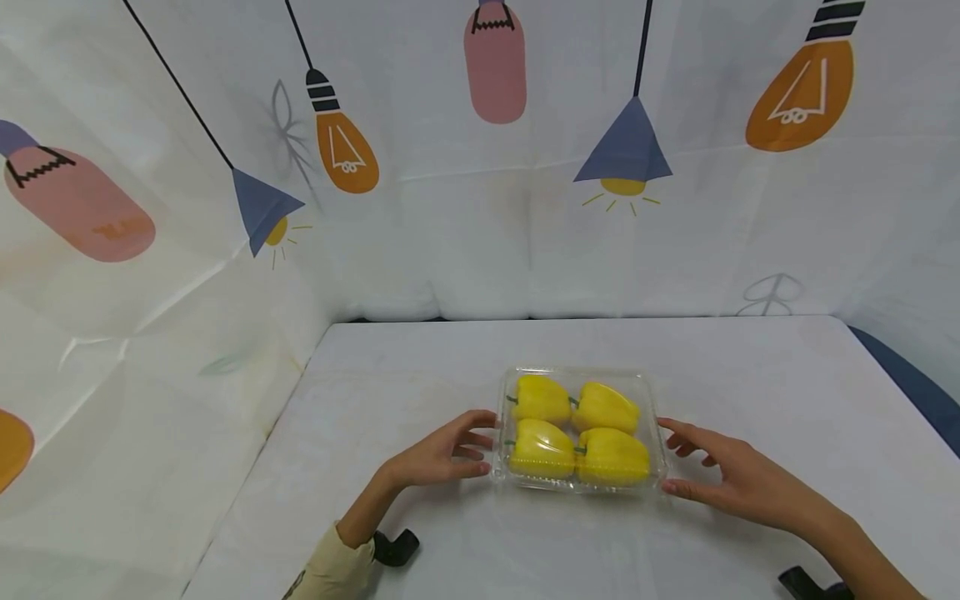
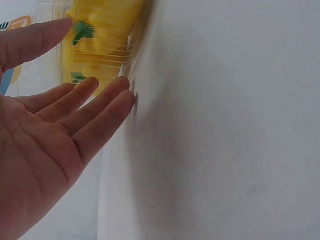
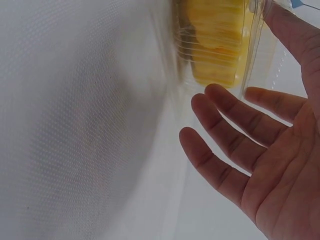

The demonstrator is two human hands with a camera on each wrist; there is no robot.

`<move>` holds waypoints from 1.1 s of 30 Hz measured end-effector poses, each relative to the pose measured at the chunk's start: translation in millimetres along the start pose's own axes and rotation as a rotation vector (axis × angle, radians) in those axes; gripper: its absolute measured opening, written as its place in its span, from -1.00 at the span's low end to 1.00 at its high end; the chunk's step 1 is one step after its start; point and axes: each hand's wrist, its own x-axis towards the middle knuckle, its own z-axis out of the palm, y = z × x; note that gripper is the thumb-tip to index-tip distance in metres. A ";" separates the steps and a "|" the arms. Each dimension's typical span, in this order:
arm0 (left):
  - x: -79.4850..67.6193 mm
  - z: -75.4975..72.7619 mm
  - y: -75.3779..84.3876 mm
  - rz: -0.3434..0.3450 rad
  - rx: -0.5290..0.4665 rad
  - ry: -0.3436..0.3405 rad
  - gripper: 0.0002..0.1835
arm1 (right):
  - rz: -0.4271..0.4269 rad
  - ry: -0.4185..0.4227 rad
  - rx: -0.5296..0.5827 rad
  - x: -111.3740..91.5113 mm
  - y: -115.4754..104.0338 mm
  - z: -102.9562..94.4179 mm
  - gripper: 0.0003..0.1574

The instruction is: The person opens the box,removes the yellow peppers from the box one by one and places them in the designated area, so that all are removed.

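Note:
A clear plastic clamshell box (image 1: 577, 487) sits on the white table with its lid over several yellow bell peppers (image 1: 542, 400). At its left side is my left hand (image 1: 450, 450), fingers spread and fingertips right by the wall. My right hand (image 1: 723, 475) flanks the opposite side, thumb and index finger at the box's edge. Both wrist views show loosely extended fingers beside the ribbed plastic wall, with yellow peppers (image 2: 102, 30) and green stems (image 2: 82, 32) behind it on the left. Whether the fingertips press the box I cannot tell.
The white table (image 1: 405, 367) runs back to a white curtain (image 1: 465, 233) printed with lamps and bulbs, which also hangs along the left. Black wrist straps (image 1: 396, 547) show on the forearms. Something dark blue (image 1: 907, 383) lies beyond the table's right edge.

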 end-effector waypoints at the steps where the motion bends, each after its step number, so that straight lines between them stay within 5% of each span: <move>1: 0.1 0.5 0.0 -0.002 -0.004 -0.003 -0.25 | 0.002 -0.001 0.000 0.1 -0.1 0.0 0.01; 33: -0.4 -1.0 3.1 0.008 -0.065 -0.023 -0.18 | 0.020 -0.025 0.028 0.6 0.7 -1.1 -0.01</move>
